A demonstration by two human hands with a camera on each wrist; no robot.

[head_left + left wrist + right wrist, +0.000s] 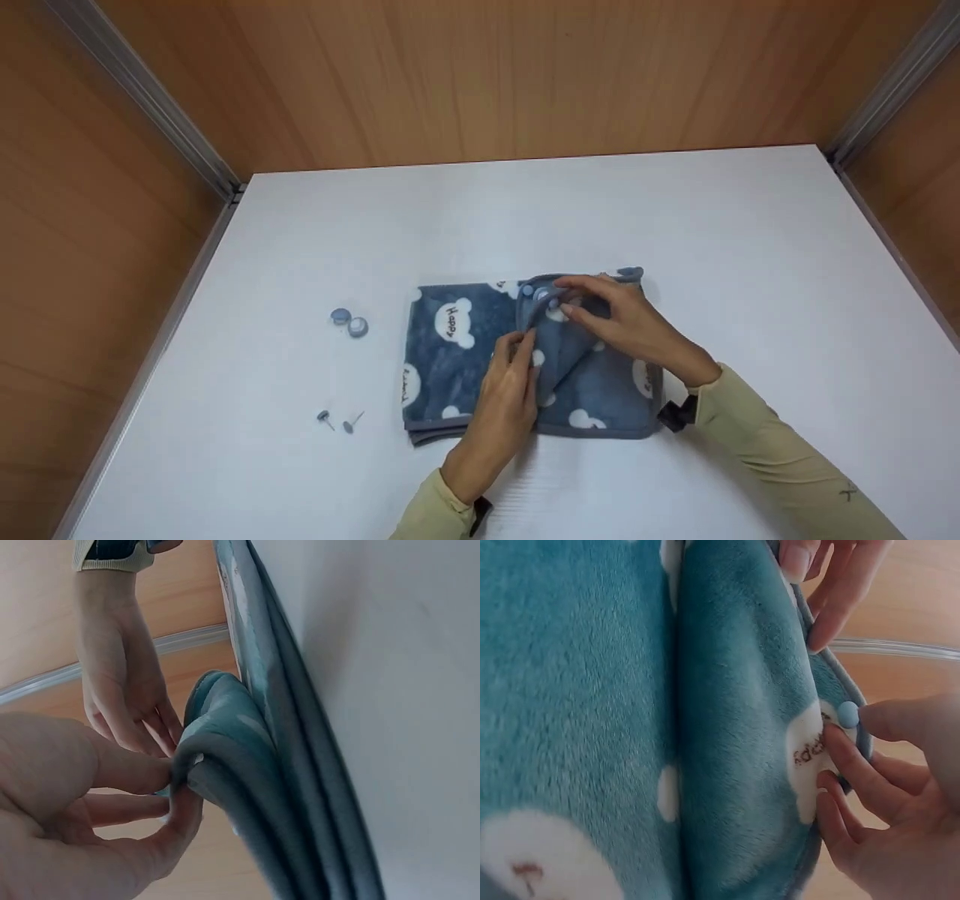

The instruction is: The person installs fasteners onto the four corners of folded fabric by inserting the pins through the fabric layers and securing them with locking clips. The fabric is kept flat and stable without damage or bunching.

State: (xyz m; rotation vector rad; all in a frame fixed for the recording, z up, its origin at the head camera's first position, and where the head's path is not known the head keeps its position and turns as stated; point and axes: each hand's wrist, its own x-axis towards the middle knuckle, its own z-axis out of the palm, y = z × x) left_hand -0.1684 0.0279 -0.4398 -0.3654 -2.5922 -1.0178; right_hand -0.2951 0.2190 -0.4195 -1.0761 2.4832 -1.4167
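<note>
A folded blue fleece blanket (480,375) with white bear-head prints lies on the white table. My left hand (506,401) pinches the blanket's grey-bound edge, which curls up between thumb and fingers in the left wrist view. In the right wrist view, my right hand (892,787) has its thumb against a small blue round pin head (847,714), its index fingertip close beside it on the fleece. Other fingertips of that hand rest along the fold. Another blue round head (528,290) and a white-ringed piece (541,294) show near the lifted edge.
Left of the blanket lie two blue-and-white round caps (358,327). Nearer the front are two pins (349,427) with flat heads and thin stems. Wood-grain panels (525,75) and metal rails (150,97) border the table.
</note>
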